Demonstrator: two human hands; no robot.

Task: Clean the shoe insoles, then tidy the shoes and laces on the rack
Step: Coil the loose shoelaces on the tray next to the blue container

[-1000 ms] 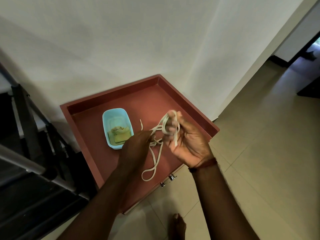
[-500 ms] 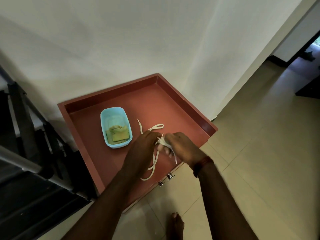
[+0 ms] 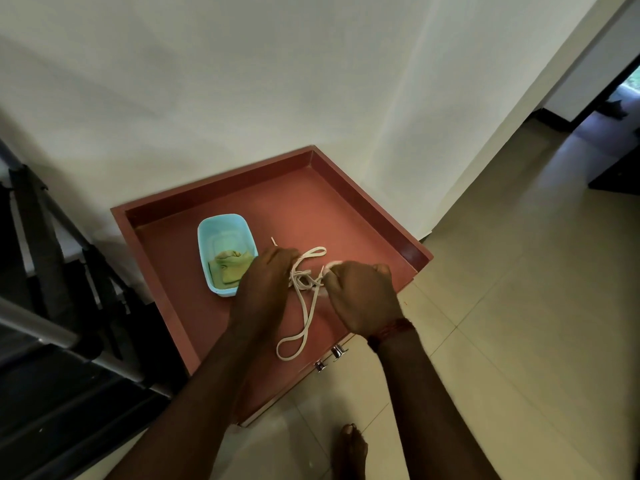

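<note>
The left hand (image 3: 266, 289) hides part of the lace (image 3: 304, 280) and the near right corner of the tub (image 3: 225, 233). The metal frame (image 3: 34, 323) runs off the left edge, the foot (image 3: 349, 448) off the bottom.

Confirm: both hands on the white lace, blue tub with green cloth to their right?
No. Head view: the blue tub with the green cloth sits left of the hands, not right. Left hand and right hand both hold the white lace.

Bare forearms (image 3: 207, 393), reddish wristband (image 3: 391, 332), bare foot (image 3: 349, 448)
</note>
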